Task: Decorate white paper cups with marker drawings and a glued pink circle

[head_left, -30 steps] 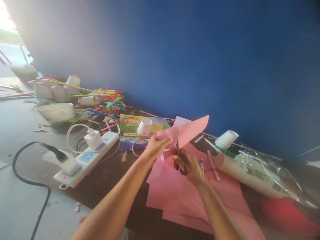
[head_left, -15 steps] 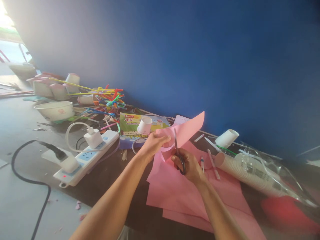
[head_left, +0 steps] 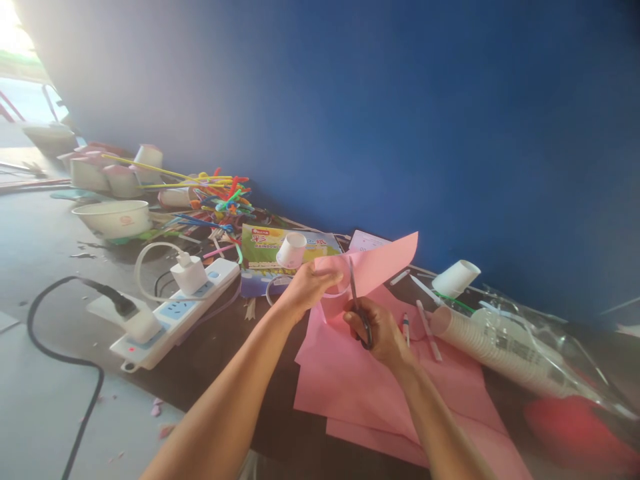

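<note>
Pink paper [head_left: 387, 261] is gripped between the closed fingers of the left hand [head_left: 306, 292], raised off the tabletop [head_left: 270, 407], I judge, to leave its edge free for the blades. I have the right hand's [head_left: 380, 333] fingers curled through the handles of the scissors [head_left: 353, 283], blades upright against the sheet; a curled part hangs below. That makes 1 held sheet and 1 pair of scissors.

Under the hands, I count at least 2 pink sheets [head_left: 350, 390], perhaps spread there within easy reach. Just beyond, 1 cup [head_left: 292, 251] stands on 1 printed packet [head_left: 260, 260]. To the right lie 1 tilted cup [head_left: 456, 279] and 1 nested stack of cups [head_left: 480, 341], too blurred to count, partly in plastic. Leftward, 1 power strip [head_left: 174, 309] carries 2 plugs, near 1 bowl [head_left: 115, 221].
</note>
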Demonstrator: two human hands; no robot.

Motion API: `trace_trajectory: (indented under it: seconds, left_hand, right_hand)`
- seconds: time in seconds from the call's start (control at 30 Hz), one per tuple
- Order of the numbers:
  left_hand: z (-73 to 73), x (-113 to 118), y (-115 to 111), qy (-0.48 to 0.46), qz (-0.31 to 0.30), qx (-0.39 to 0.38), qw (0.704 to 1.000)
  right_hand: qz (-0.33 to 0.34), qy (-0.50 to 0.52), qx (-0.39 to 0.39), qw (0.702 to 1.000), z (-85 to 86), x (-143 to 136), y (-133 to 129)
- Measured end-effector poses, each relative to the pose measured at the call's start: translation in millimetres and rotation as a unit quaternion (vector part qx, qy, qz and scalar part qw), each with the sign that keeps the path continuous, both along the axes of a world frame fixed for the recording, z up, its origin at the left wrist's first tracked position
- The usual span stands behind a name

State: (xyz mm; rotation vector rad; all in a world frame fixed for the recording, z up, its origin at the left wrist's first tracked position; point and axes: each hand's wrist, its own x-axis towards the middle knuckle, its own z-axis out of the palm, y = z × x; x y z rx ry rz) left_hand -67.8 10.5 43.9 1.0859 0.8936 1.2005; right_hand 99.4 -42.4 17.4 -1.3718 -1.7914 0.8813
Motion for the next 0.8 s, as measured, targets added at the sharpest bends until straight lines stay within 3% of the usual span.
trace_trajectory:
  seconds: [0.23, 0.33, 0.6, 0.8]
  left_hand:
    - [-3.3, -3.7, 3.1, 0.036, -0.011, 0.028, 0.999]
    - [-4.1, -4.8, 3.9, 0.039, 0.013, 0.015, 0.999]
    - [-15.8, -0.3, 9.6, -0.070, -0.037, -0.016, 0.997]
    - [-21.5, 2.7, 12.7, -0.101, -0.015, -0.043, 0.994]
  right_hand:
    - [-0.005, -0.011, -0.002, 1.000, 0.5, -0.9, -0.6]
    - [-0.006, -0.014, 0.002, 1.000, 1.1, -1.4, -1.1]
    - [0.001, -0.009, -0.005, 1.000, -3.3, -1.7, -0.8]
    - [0.001, -0.013, 0.002, 1.000, -5.2, -0.6, -0.3]
